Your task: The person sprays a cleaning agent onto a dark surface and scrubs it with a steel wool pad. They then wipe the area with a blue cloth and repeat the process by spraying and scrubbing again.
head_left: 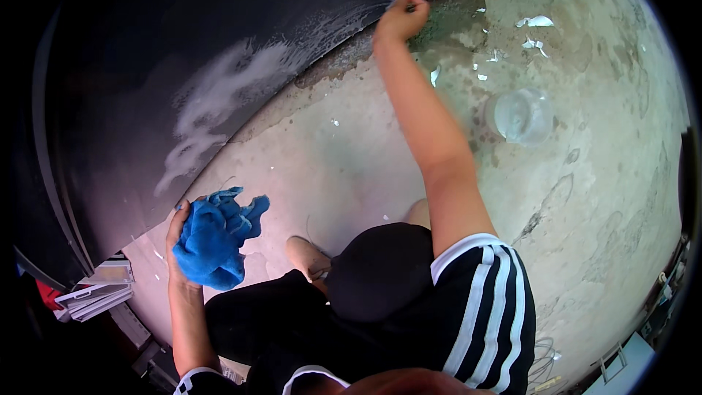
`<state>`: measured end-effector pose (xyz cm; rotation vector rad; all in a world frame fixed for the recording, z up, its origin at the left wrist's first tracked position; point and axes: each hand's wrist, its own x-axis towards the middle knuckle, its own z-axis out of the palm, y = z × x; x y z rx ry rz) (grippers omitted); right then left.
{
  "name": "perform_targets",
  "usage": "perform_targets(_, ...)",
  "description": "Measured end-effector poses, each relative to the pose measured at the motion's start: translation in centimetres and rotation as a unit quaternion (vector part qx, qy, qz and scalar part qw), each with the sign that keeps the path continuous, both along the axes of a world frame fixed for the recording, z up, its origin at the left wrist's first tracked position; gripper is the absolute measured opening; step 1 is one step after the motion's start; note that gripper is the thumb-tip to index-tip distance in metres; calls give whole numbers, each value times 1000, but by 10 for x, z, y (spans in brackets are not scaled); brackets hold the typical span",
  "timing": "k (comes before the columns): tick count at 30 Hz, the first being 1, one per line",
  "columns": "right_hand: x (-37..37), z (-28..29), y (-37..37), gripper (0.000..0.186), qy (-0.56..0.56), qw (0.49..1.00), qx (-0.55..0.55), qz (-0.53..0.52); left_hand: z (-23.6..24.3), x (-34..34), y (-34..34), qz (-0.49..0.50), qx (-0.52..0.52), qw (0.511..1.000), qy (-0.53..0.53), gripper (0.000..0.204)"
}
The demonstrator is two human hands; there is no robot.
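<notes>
My left hand point(179, 245) grips a bunched blue cloth point(219, 245) at the lower left. My right arm stretches up to the lower edge of a large dark panel point(124, 124), where my right hand point(402, 16) is closed on a small object too blurred and hidden to name. Whitish, wet-looking smears run across the panel from below my right hand toward the lower left. A clear container of what looks like water point(519, 117) stands on the concrete floor point(351, 153), to the right of my forearm.
Torn white scraps point(537, 22) lie on the stained floor near the panel. A stack of pale flat pieces point(99, 296) and a red item point(47, 294) sit at the lower left. Looped wires point(545, 358) and assorted items line the right rim. My legs are bent beneath me.
</notes>
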<state>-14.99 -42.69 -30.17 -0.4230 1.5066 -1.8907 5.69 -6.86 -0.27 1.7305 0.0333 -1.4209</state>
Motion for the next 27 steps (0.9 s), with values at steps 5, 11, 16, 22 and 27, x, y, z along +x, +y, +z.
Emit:
perform_targets(5, 32, -12, 41, 12, 150, 981, -76, 101, -3, 3, -1, 6, 2, 1000, -6, 41)
perform_targets(11, -11, 6, -9, 12, 83, 996, 25, -20, -9, 2, 1, 29, 9, 999, -43, 50)
perform_targets(16, 37, 9, 61, 11, 176, 970, -82, 149, -4, -1, -5, -3, 1, 1000, 4, 41)
perform_targets(22, -7, 35, 3, 11, 74, 994, -76, 9, -6, -5, -5, 15, 12, 999, -50, 44)
perform_targets(27, 46, 42, 80, 10, 173, 956, -143, 190, -9, -2, -8, -5, 9, 1000, -14, 42)
